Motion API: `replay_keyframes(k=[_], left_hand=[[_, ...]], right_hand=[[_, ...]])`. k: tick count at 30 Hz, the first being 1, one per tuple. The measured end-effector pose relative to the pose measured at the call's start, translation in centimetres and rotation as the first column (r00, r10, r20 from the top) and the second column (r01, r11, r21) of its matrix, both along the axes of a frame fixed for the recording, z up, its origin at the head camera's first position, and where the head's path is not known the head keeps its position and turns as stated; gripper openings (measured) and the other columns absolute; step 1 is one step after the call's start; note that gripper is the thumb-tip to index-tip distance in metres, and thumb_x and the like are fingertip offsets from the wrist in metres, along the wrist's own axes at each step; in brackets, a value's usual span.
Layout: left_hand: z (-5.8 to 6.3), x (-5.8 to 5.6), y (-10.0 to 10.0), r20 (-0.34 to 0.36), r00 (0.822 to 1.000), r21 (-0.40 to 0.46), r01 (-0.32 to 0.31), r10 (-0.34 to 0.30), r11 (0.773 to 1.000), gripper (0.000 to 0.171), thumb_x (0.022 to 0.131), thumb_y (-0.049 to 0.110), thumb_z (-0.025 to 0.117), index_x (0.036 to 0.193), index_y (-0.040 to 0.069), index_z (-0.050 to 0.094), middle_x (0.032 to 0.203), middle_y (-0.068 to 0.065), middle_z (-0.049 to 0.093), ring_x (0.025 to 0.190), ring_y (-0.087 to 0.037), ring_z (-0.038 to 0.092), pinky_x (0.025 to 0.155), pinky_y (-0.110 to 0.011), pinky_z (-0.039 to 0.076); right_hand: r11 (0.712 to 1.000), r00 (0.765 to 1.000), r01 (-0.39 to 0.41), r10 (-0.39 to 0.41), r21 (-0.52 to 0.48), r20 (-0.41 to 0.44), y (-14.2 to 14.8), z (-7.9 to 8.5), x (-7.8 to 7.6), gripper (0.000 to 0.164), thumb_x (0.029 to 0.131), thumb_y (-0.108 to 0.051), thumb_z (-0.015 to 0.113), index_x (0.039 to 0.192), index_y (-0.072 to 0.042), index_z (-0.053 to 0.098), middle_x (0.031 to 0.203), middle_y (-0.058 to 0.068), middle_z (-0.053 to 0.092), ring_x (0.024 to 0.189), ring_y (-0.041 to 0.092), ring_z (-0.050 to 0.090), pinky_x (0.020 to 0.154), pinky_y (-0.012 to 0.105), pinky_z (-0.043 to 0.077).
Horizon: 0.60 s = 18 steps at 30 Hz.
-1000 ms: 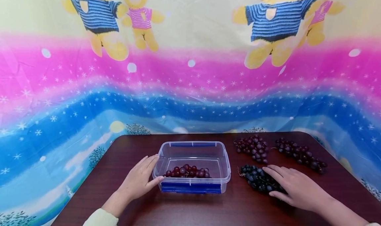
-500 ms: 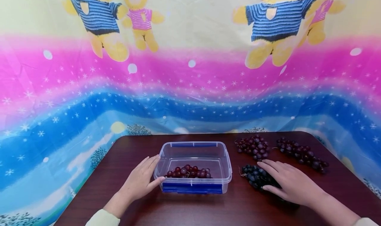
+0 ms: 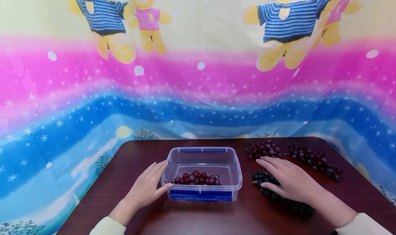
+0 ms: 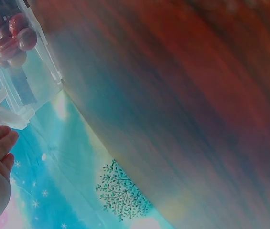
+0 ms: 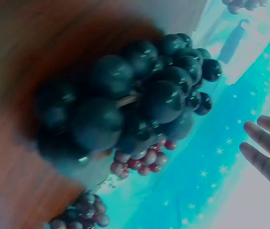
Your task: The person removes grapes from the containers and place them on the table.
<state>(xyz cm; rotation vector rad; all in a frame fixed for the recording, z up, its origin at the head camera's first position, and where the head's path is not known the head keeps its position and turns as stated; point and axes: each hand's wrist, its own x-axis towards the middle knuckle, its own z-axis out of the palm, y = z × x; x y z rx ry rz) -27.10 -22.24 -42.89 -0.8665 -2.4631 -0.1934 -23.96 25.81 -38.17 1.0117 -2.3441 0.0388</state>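
A clear plastic food container (image 3: 202, 195) with blue side clips stands on the dark wooden table, and a bunch of red grapes (image 3: 196, 178) lies inside it. My left hand (image 3: 145, 185) rests against the container's left rim, its fingers straight. Over a bunch of black grapes (image 3: 297, 205) hovers my right hand (image 3: 289, 178), fingers spread and holding nothing. The right wrist view shows those black grapes (image 5: 161, 100) apart from the fingers (image 5: 261, 160). Part of that bunch is hidden beneath the hand in the head view.
Two more bunches lie at the back right: red grapes (image 3: 263, 149) behind my right hand, and a longer dark red bunch (image 3: 315, 161) near the table's right edge. A printed cloth (image 3: 198, 100) with bears hangs behind the table (image 3: 204, 217).
My right hand has lifted off the black grapes and shifted left and slightly away from me. More of the bunch's near end shows. My left hand stays at the container.
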Motion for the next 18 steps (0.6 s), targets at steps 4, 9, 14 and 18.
replay_keyframes(k=[4,9,14,18], left_hand=[[0.0,0.0,0.0,-0.004,1.0,0.002,0.005,-0.005,1.0,0.069,0.088,0.045,0.066,0.134,-0.005,0.053,0.136,-0.017,0.054,0.129,-0.03,0.048,0.11,-0.047,0.032],[0.0,0.0,0.0,0.0,1.0,0.005,0.004,-0.004,1.0,0.07,0.089,0.047,0.065,0.134,-0.005,0.053,0.137,-0.017,0.054,0.129,-0.03,0.048,0.11,-0.047,0.032],[0.0,0.0,0.0,0.006,1.0,0.0,-0.002,0.002,1.0,0.07,0.089,0.047,0.064,0.135,-0.004,0.053,0.137,-0.016,0.054,0.129,-0.03,0.048,0.11,-0.046,0.032],[0.0,0.0,-0.1,0.013,1.0,0.0,-0.009,0.009,1.0,0.07,0.089,0.047,0.064,0.136,-0.004,0.053,0.138,-0.016,0.053,0.129,-0.029,0.047,0.11,-0.047,0.032]], right_hand=[[0.999,0.999,-0.039,0.039,-0.01,-0.019,-1.1,0.5,-0.5,0.067,0.086,-0.047,0.071,0.137,-0.007,0.053,0.129,0.011,0.058,0.11,0.025,0.061,0.085,0.047,0.053],[0.998,0.998,-0.06,0.06,-0.022,-0.008,-2.6,1.0,-1.0,0.068,0.085,-0.045,0.072,0.139,-0.009,0.051,0.133,0.011,0.056,0.111,0.025,0.061,0.086,0.047,0.053],[0.999,0.998,-0.045,0.046,-0.016,0.032,-4.1,1.4,-1.4,0.07,0.084,-0.045,0.073,0.141,-0.011,0.05,0.134,0.01,0.056,0.114,0.026,0.06,0.088,0.048,0.052],[0.998,0.997,-0.067,0.068,-0.015,0.048,-5.2,1.7,-1.9,0.07,0.084,-0.041,0.075,0.141,-0.011,0.049,0.134,0.011,0.056,0.115,0.026,0.059,0.09,0.048,0.051]])
